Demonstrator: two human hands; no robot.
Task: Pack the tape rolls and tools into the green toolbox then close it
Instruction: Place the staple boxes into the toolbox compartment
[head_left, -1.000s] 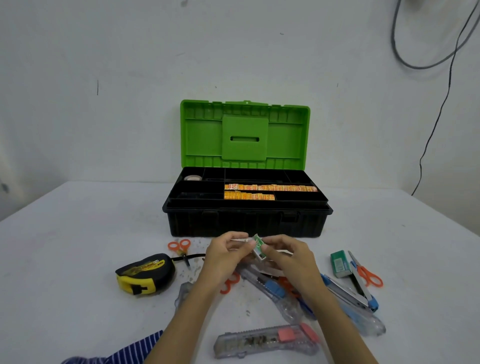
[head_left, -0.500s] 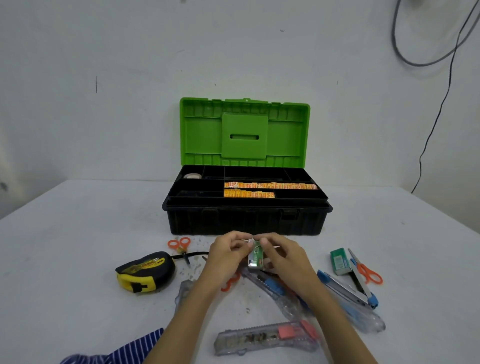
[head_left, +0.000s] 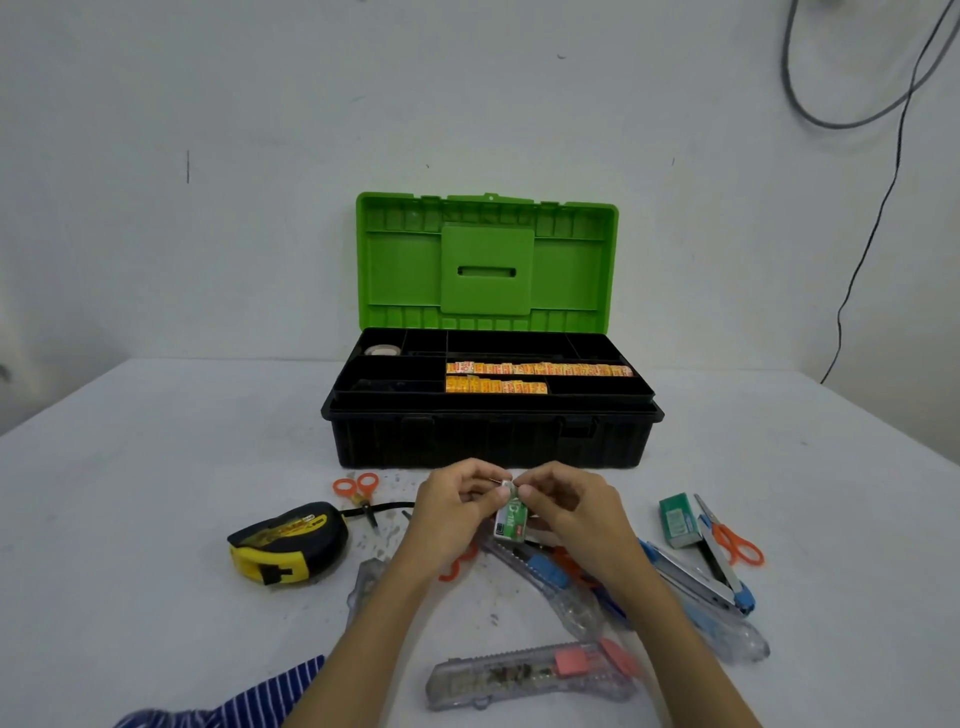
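The toolbox (head_left: 488, 436) stands open at the table's middle, its green lid (head_left: 487, 262) upright. Its black tray holds two rows of orange packets (head_left: 537, 370) and a tape roll (head_left: 382, 351) in the back left compartment. In front of the box, my left hand (head_left: 457, 512) and my right hand (head_left: 569, 514) both pinch a small green staple box (head_left: 511, 522) just above the table. Around them lie a yellow and black tape measure (head_left: 285, 543), small orange scissors (head_left: 358, 488), several clear utility knives (head_left: 530, 678), another green staple box (head_left: 678, 519) and orange-handled scissors (head_left: 730, 540).
A blue-tipped cutter (head_left: 696, 577) lies beside the right scissors. Small debris is scattered on the white table (head_left: 130, 493) near the left scissors. A black cable (head_left: 872, 218) hangs down the wall at the right. A striped sleeve (head_left: 249, 701) shows at the bottom edge.
The small green box has turned in my fingers, from tilted sideways to hanging upright. Both hands stay in the same spot in front of the toolbox.
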